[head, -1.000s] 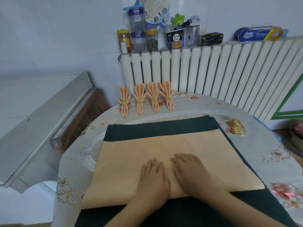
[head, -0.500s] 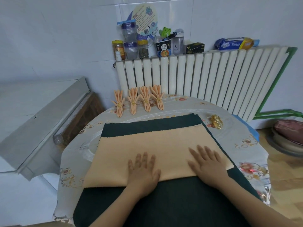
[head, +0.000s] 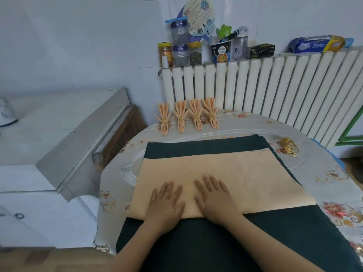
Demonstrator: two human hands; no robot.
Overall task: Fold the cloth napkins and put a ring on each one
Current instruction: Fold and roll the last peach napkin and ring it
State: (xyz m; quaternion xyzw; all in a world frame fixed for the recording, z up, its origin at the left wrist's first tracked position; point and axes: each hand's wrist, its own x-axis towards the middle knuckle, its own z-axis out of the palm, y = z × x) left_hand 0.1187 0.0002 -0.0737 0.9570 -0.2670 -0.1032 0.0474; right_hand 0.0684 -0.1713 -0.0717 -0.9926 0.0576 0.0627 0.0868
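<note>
A peach napkin [head: 235,173], folded into a wide rectangle, lies flat on a dark green cloth [head: 196,148] that covers the middle of the round table. My left hand [head: 165,203] and my right hand [head: 214,195] lie side by side, fingers straight, pressing on the napkin near its front edge. Several folded peach napkins [head: 188,116], each with a gold ring round its middle, stand in a row at the table's back edge. A small pile of gold rings [head: 289,148] lies at the back right of the table.
The table wears a flowered plastic cover [head: 330,181]. A white radiator [head: 275,91] stands behind it, its top loaded with jars, bottles and packets. A white cabinet with a raised grey lid [head: 82,142] stands close on the left.
My right hand slid out to the right along the napkin half a second ago and has come back beside the left hand near the middle. The head view has shifted slightly.
</note>
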